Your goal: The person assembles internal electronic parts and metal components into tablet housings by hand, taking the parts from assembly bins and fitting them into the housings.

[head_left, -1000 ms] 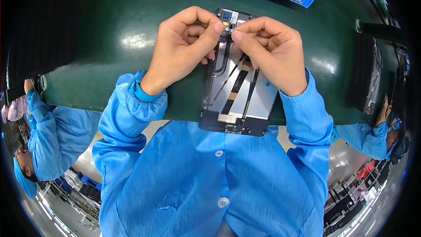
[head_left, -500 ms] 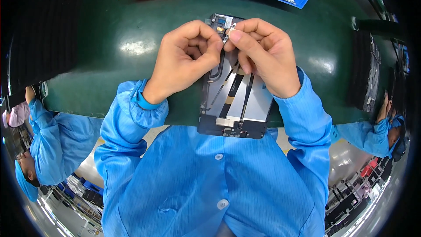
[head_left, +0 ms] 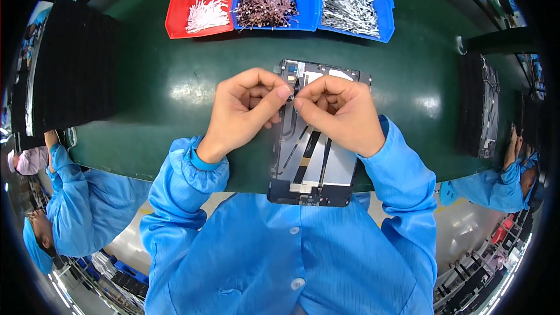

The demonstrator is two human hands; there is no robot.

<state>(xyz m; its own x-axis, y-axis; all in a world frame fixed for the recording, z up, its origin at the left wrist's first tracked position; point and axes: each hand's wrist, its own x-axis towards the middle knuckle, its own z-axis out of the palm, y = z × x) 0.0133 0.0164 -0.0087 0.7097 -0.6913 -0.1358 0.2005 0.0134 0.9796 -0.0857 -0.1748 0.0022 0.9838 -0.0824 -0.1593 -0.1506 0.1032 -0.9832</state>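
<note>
An opened tablet-like device (head_left: 341, 166) lies lengthwise in front of me, its silver inner plate, dark flat cables and dark border showing. Above its upper left part, my left hand (head_left: 240, 108) is closed in a pinch of thumb and forefinger. My right hand (head_left: 344, 114) pinches right beside it, the fingertips almost meeting. Between them is a small silvery strip (head_left: 291, 98), mostly covered by the fingers, so its shape is hard to make out. A blue band circles my left wrist.
Beyond the device stand a red bin (head_left: 175, 23) of white strips and two blue bins (head_left: 384, 26), one with thin brownish cables, the other with silvery strips. Dark stacks (head_left: 70, 70) rise at left and right (head_left: 481, 105). People in blue work at both sides.
The view has shifted, so bins and device appear lower. My right hand's fingertips have moved down and left against the left ones; the strip, plainer before, is now mostly hidden.
</note>
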